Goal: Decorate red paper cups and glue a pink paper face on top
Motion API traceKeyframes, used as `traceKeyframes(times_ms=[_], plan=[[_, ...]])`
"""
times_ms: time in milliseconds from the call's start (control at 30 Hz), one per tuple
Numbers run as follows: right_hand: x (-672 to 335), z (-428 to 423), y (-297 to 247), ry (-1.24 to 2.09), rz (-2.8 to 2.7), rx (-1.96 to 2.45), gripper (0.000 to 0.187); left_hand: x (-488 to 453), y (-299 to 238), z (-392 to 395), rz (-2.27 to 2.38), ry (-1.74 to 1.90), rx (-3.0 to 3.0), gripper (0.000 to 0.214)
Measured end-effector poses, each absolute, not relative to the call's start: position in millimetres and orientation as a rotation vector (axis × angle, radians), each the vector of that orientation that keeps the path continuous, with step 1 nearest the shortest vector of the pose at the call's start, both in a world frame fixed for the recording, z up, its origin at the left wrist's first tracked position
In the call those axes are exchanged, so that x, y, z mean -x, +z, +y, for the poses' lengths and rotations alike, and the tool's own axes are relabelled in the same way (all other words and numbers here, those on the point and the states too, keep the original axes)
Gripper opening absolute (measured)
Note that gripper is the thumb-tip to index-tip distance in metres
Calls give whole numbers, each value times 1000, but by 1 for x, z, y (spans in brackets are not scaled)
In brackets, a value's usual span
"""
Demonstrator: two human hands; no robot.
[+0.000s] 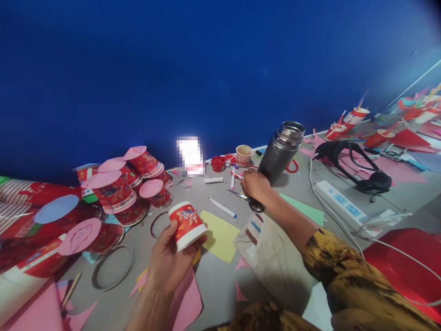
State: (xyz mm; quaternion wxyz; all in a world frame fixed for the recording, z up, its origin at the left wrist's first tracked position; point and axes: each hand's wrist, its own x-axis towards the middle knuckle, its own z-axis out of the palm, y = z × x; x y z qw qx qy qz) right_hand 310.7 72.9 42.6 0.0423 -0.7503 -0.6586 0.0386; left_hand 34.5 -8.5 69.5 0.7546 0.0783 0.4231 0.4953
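In my left hand [175, 262] is a red paper cup [188, 221] with a printed figure and white bands, its white rim end tilted down toward me. The fingers wrap round its underside. My right hand [257, 186] reaches across the table, fingers curled at a red-and-white marker [236, 175]; their tips are partly hidden. Black-handled scissors [255, 205] lie just below that hand, and a dark steel flask [280, 154] stands open behind it. A blue-tipped white marker [222, 208] and a capped white one [213, 180] lie between my hands.
Red cups topped with pink paper discs [106, 180] are stacked at left. A yellow sheet [218, 234], a cloth bag [275, 257] and grey tape ring [112, 267] lie nearby. A power strip [341, 201], cables and black headgear [354, 165] occupy the right. A blue wall [220, 69] bounds the back.
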Motion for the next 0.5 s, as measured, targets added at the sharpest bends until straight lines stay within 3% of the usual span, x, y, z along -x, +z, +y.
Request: traceKeyframes(times_ms=[167, 367, 433, 500], plan=[[-311, 73, 30, 125, -2061, 2311, 27, -31, 58, -6, 857, 1055, -131, 44], [-301, 53, 55, 157, -2116, 2075, 25, -28, 47, -5, 845, 1070, -157, 43], [-293, 40, 62, 386, -2031, 1816, 19, -28, 43, -4, 864, 1052, -128, 36], [-283, 26, 66, 770, -1792, 1542, 31, -29, 39, -3, 858, 1056, -105, 31]])
